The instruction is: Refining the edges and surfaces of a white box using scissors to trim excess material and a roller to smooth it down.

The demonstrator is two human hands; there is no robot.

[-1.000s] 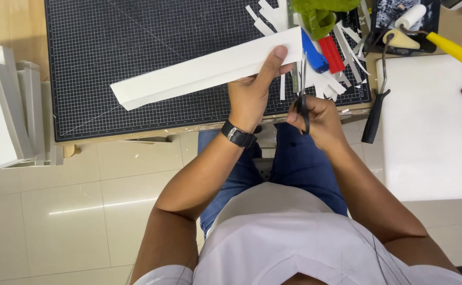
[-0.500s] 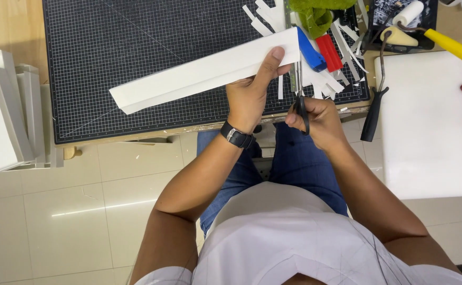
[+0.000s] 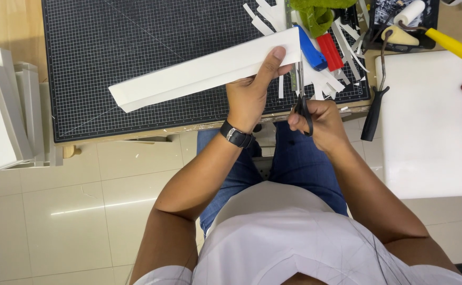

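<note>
You are gripping the long folded white paper strip (image 3: 204, 74) with your left hand (image 3: 249, 95), fingers pinched closed on its right end, thumb on top. The strip's long axis is running left and slightly nearer from that grip, out over the black cutting mat (image 3: 136, 31). Your right hand (image 3: 321, 124) is closed through the handles of the scissors (image 3: 300, 95), just right of the left hand. The blades are pointing toward the far side, meeting the strip's right end crosswise to its length; whether they are parted you cannot tell. White paper offcuts (image 3: 328, 79) are lying just beyond.
</note>
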